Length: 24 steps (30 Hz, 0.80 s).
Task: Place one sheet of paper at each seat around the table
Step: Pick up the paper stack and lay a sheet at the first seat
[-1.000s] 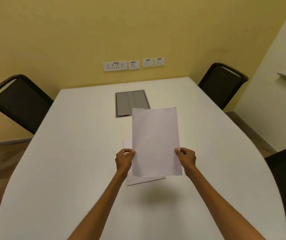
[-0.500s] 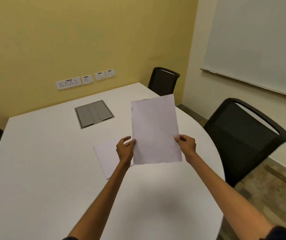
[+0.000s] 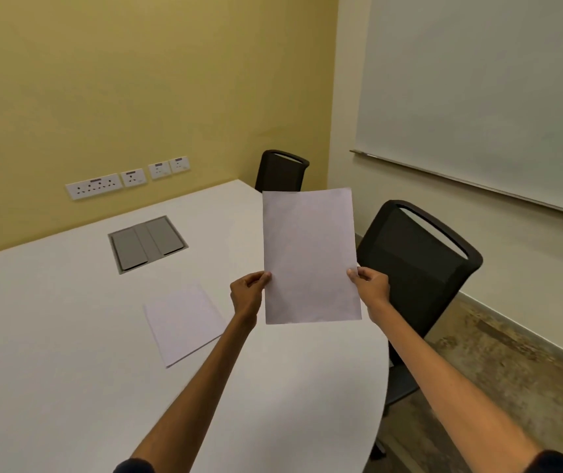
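Above the table [image 3: 68,336], the left hand [image 3: 247,291] and right hand [image 3: 370,288] each pinch one side edge of a sheet [image 3: 310,257]; light and floppy, it is best held at both edges.

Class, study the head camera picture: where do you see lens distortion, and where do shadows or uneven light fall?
Head view: wide-angle bending curves the whiteboard ledge and stretches the forearms at the bottom edge; the held sheet is evenly lit and sharp; the table shows only a soft shadow under the arms; the yellow wall darkens towards the corner.
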Each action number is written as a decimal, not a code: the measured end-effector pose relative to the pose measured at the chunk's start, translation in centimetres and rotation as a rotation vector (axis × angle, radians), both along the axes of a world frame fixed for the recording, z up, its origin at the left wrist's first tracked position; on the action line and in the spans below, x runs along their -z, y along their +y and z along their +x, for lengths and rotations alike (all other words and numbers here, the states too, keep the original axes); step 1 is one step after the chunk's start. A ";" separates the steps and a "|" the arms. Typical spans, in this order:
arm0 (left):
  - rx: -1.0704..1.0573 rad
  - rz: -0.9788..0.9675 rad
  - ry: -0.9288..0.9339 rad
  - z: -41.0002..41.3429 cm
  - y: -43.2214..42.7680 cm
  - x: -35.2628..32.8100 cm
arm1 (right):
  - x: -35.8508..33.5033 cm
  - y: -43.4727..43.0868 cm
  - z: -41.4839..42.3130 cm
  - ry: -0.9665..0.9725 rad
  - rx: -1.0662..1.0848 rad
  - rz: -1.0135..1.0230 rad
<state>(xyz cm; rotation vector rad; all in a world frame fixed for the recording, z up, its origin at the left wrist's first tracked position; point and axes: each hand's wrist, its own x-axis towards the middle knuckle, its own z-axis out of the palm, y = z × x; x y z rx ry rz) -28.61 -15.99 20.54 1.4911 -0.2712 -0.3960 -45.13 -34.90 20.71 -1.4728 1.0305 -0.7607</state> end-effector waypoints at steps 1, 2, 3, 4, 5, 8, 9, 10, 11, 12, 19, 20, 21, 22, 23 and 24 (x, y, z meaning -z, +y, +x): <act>0.003 0.004 -0.002 -0.9 -0.8 -0.1 | -0.1 -0.9 -0.8 -0.005 -0.004 0.010; 0.002 0.007 -0.006 -1.9 -1.6 -0.2 | -0.2 -1.8 -1.6 -0.010 -0.010 0.018; -0.004 0.008 -0.009 -2.8 -2.5 -0.4 | -0.4 -2.7 -2.4 -0.013 -0.017 0.023; -0.017 0.010 -0.009 -3.8 -3.4 -0.5 | -0.6 -3.7 -3.2 -0.018 -0.025 0.023; -0.029 0.010 -0.008 -4.8 -4.3 -0.8 | -0.8 -4.8 -4.0 -0.029 -0.036 0.022; -0.063 0.009 -0.007 -7.9 -7.3 -1.3 | -1.3 -8.1 -6.5 -0.039 -0.083 0.006; -0.083 0.009 -0.008 -8.8 -8.4 -1.4 | -1.4 -9.2 -7.3 -0.037 -0.102 0.001; -0.099 0.003 -0.006 -9.7 -9.4 -1.4 | -1.5 -10.4 -8.0 -0.043 -0.122 -0.004; -0.112 -0.005 -0.003 -10.5 -10.3 -1.5 | -1.5 -11.5 -8.8 -0.050 -0.140 -0.008; -0.124 -0.011 0.000 -11.5 -11.3 -1.5 | -1.4 -12.6 -9.5 -0.050 -0.155 -0.014; -0.203 -0.010 0.041 -15.5 -16.4 -0.2 | -0.4 -19.2 -11.0 -0.021 -0.248 -0.031; -0.215 -0.006 0.048 -15.6 -17.1 0.0 | -0.1 -20.0 -10.8 -0.018 -0.254 -0.026; -0.229 -0.002 0.055 -15.7 -17.7 0.3 | 0.2 -20.8 -10.5 -0.015 -0.263 -0.022; -0.241 0.000 0.062 -15.6 -18.4 0.4 | 0.5 -21.6 -10.2 -0.013 -0.274 -0.018; -0.250 0.000 0.069 -15.5 -19.1 0.5 | 0.7 -22.4 -9.8 -0.011 -0.285 -0.015; -0.257 0.000 0.075 -15.3 -19.8 0.7 | 0.9 -23.2 -9.4 -0.009 -0.294 -0.014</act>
